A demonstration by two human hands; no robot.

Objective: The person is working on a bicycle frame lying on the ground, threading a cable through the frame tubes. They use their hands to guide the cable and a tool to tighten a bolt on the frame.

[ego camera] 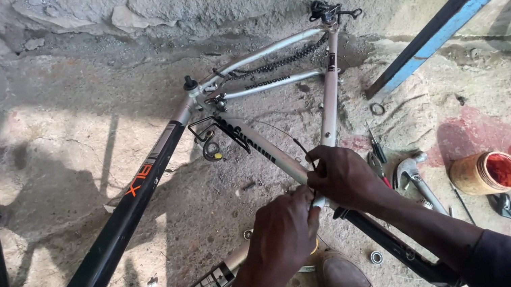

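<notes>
Nearest the camera, a brown shoe rests on the concrete floor just below the two hands. Both hands meet at the silver down tube of a bare bicycle frame that lies flat on the ground — the left hand is curled tight against the tube from below, and the right hand closes over it from above, fingertips pinching a thin black cable that arcs up along the tube. What the left fingers pinch is hidden. A chain droops between the frame's rear stays. Right of the hands lie pliers and a wrench, and further right a rusty tin with red inside — all well apart from the frame. A blue bar slants across the upper right.
</notes>
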